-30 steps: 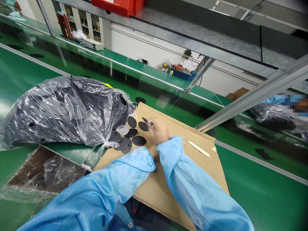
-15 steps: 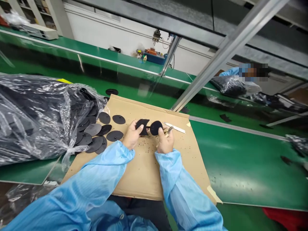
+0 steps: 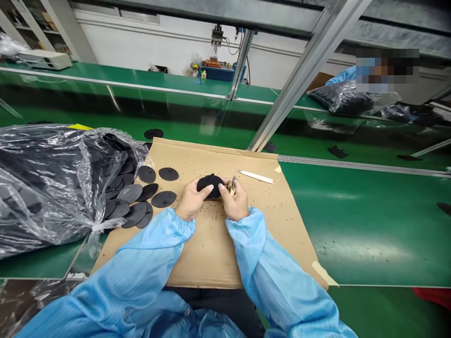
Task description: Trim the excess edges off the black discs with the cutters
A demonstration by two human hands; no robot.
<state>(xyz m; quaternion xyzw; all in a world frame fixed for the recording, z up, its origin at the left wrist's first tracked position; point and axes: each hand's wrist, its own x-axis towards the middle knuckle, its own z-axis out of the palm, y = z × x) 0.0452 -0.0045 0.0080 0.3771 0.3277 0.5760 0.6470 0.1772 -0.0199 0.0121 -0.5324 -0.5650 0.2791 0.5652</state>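
Over a cardboard sheet (image 3: 211, 244), my left hand (image 3: 190, 201) and my right hand (image 3: 235, 203) both grip a pair of joined black plastic discs (image 3: 210, 184), folded against each other between my fingers. A small metal cutter (image 3: 232, 184) also sits in my right hand, its tip poking up above the thumb. Loose black discs (image 3: 141, 197) lie in a spill on the cardboard to the left of my hands. Tiny black trimmings dot the sheet around them.
A big clear plastic bag (image 3: 45, 178) full of black parts lies at the left on the green bench (image 3: 369, 225). A white strip (image 3: 255, 176) rests on the cardboard beyond my hands. A slanted metal post (image 3: 299, 80) rises behind; a co-worker with another bag (image 3: 341, 98) is at the far right.
My hands came back from the disc pile to the middle of the cardboard and brought the two joined discs together, folding them closed. The view swung to the right.
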